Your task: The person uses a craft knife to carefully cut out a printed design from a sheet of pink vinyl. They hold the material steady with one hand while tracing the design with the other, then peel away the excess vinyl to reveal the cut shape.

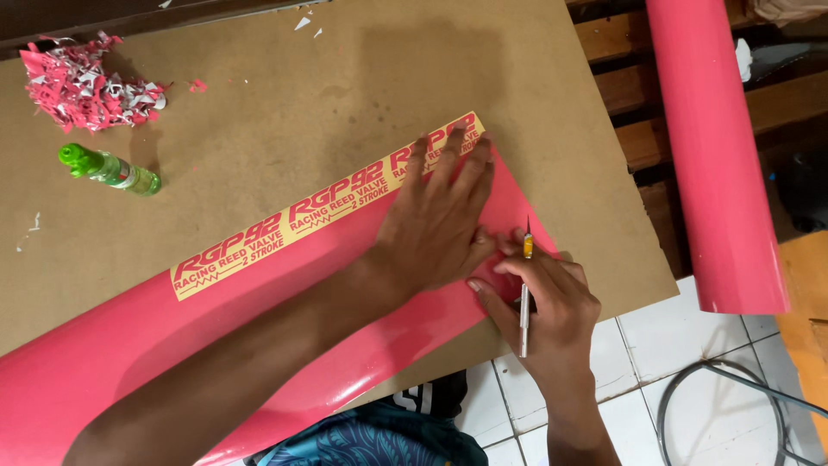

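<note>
- Right hand [552, 302], nearest, fingers curled tight round a thin metal knife [524, 293] with a yellow collar, its tip on the sheet.
- Left hand [440, 220] lies flat, fingers spread, pressing the glossy pink sheet [259, 336].
- Sheet covers the matte brown board [285, 103]; a yellow strip [285, 226] with red lettering runs along its upper edge.
- Pink roll [720, 164], scrap pile [82, 82], green bottle [110, 169] lie well apart.
</note>
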